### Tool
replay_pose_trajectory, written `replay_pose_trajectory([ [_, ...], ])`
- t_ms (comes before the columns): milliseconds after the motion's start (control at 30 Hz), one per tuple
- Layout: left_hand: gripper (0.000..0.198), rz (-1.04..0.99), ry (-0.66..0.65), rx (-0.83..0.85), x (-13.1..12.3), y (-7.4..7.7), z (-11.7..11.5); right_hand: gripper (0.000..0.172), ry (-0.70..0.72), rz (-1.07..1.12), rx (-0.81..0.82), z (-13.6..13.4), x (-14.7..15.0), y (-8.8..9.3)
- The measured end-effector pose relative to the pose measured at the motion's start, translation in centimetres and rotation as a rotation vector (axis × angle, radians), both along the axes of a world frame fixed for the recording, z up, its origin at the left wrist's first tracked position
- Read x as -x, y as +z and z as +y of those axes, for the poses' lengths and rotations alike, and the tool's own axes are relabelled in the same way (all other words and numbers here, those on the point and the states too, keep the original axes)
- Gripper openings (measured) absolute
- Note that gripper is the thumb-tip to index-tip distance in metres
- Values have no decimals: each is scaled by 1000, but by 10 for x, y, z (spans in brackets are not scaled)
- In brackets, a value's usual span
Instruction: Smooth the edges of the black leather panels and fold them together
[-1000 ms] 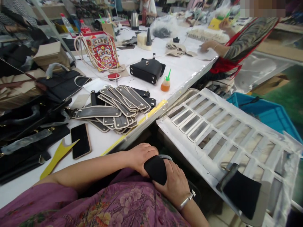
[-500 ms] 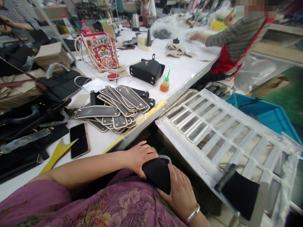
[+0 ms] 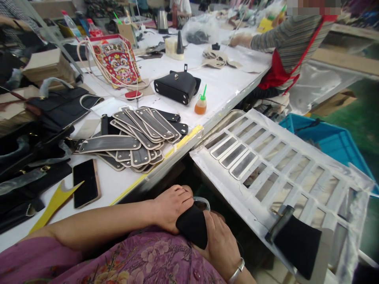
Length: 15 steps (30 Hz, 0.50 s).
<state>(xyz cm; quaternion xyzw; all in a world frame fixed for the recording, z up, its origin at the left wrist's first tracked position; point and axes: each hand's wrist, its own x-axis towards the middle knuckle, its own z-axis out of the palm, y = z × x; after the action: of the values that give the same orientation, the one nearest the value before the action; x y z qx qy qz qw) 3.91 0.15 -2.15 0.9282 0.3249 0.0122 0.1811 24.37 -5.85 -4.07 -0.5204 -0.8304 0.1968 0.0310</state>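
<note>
Low in front of my body I hold a black bag piece (image 3: pixel 193 228) with a smooth, rounded face between both hands. My left hand (image 3: pixel 174 207) grips its left side, fingers curled over the top edge. Around its right side my right hand (image 3: pixel 221 243) is wrapped. A curved, shiny handle (image 3: pixel 202 202), seemingly covered in clear plastic, sticks up behind the piece. Its underside and far side are hidden by my hands. Nearby on the table lies a heap of dark straps (image 3: pixel 139 138) with pale edges and small metal studs.
A phone (image 3: pixel 86 183) and a yellow forked tool (image 3: pixel 55 209) lie left. Beyond are a black bag (image 3: pixel 174 87) and a glue bottle (image 3: pixel 200 105). A white slatted rack (image 3: pixel 266 165) holding strips and a black panel (image 3: pixel 297 244) stands right, beside a blue crate (image 3: pixel 328 136). A co-worker (image 3: pixel 284 43) sits beyond.
The view has shifted slightly, so the table things appear further left. Both hands keep hold of the black bag piece, which has tilted a little.
</note>
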Motion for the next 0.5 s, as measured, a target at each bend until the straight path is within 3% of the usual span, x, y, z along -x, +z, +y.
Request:
replay_pose_trajectory([
  [233, 67, 75, 5, -57, -2, 4, -4, 84, -9, -111, -13, 4, 17, 2],
  [433, 74, 97, -4, -72, -2, 7, -13, 100, 43, -70, 18, 0, 15, 10],
  [500, 76, 88, -7, -78, 0, 7, -15, 82, 25, -68, 22, -1, 18, 13],
])
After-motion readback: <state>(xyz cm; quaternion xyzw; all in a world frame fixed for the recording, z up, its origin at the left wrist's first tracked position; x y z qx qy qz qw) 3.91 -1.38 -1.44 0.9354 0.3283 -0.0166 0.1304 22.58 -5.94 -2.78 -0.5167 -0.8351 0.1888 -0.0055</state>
